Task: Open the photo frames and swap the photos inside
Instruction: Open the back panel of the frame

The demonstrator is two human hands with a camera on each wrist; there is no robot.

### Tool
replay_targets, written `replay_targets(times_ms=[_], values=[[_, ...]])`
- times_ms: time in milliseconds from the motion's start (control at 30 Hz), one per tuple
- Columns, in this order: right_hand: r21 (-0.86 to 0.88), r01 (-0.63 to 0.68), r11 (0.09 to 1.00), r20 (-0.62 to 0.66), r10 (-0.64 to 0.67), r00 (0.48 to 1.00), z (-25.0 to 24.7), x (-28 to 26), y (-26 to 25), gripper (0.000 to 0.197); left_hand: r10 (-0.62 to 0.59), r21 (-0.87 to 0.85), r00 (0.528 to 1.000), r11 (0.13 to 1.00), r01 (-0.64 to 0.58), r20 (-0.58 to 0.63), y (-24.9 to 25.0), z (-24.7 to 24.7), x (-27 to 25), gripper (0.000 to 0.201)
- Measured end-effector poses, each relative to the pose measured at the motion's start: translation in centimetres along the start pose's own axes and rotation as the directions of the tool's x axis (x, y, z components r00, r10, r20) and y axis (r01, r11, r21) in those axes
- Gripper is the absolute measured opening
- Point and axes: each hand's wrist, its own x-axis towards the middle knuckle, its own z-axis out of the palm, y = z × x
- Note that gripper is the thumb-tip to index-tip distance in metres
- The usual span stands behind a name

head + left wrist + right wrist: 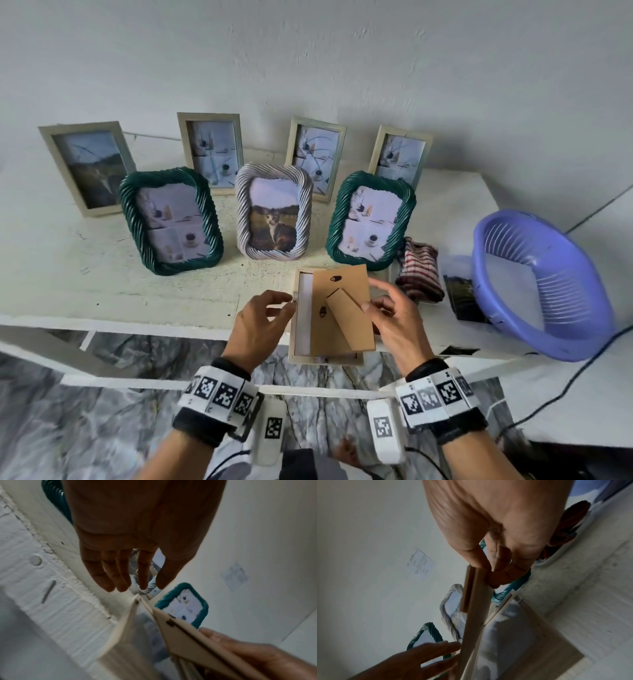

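A cream wooden frame [325, 360] lies face down at the table's front edge, its lower end past the edge. My right hand [371, 298] pinches the right edge of its brown backing board [356, 284] and holds it lifted and skewed over the frame. A white sheet [303, 308] shows in the uncovered left part. My left hand [287, 305] touches the frame's left rail with relaxed, straight fingers. In the right wrist view the right hand [489, 573] pinches the board [476, 615] above the frame [539, 632]. The left wrist view shows the left hand [145, 582] holding nothing.
A loose landscape photo [462, 294] lies right of the frame, beside a striped cloth [419, 274] and a purple basket [481, 246]. A white twisted frame with a cat photo [274, 212] stands between two green ones [171, 219] [371, 219]. Several cream frames stand behind.
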Motion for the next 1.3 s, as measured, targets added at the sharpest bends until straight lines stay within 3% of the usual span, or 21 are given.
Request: replay_targets(times_ms=[100,200,433,567,733,1000,1167,1300], values=[[-0.068,0.021,0.997,-0.06,-0.025,0.998,0.6,0.3,1.3,0.04,0.008,0.145,1.0,0.989,-0.01,0.013,-0.9,0.5,0.2,0.028],[-0.179,0.05,0.983,-0.06,-0.062,0.996,1.2,0.5,2.1,0.036,0.011,0.15,0.997,0.988,-0.022,0.071,-1.0,1.1,0.0,0.031],[-0.391,0.14,0.91,-0.033,-0.166,0.986,2.3,0.7,2.0,0.029,0.039,0.168,0.997,0.984,-0.05,0.071,-1.0,1.4,0.1,0.033],[-0.536,0.17,0.827,-0.053,-0.233,0.971,3.0,1.0,2.4,0.029,0.035,0.162,0.996,0.986,-0.047,0.076,-1.0,1.3,0.1,0.034],[-0.632,0.069,0.772,-0.033,-0.115,0.993,3.1,1.2,2.9,0.034,0.038,0.153,0.996,0.987,-0.05,0.084,-1.4,1.4,0.2,0.034],[-0.72,0.213,0.66,0.055,-0.252,0.966,3.3,0.3,2.9,0.022,0.074,0.183,0.994,0.979,-0.088,0.082,-1.4,1.6,0.3,0.034],[-0.666,0.217,0.714,0.149,-0.158,0.976,2.1,-0.1,2.8,0.039,0.117,0.217,0.991,0.968,-0.128,0.06,-1.8,1.9,0.3,0.035],[-0.698,0.247,0.672,0.246,-0.099,0.964,1.4,-0.4,3.0,0.043,0.115,0.254,0.99,0.958,-0.131,0.077,-1.9,2.1,0.5,0.037]])
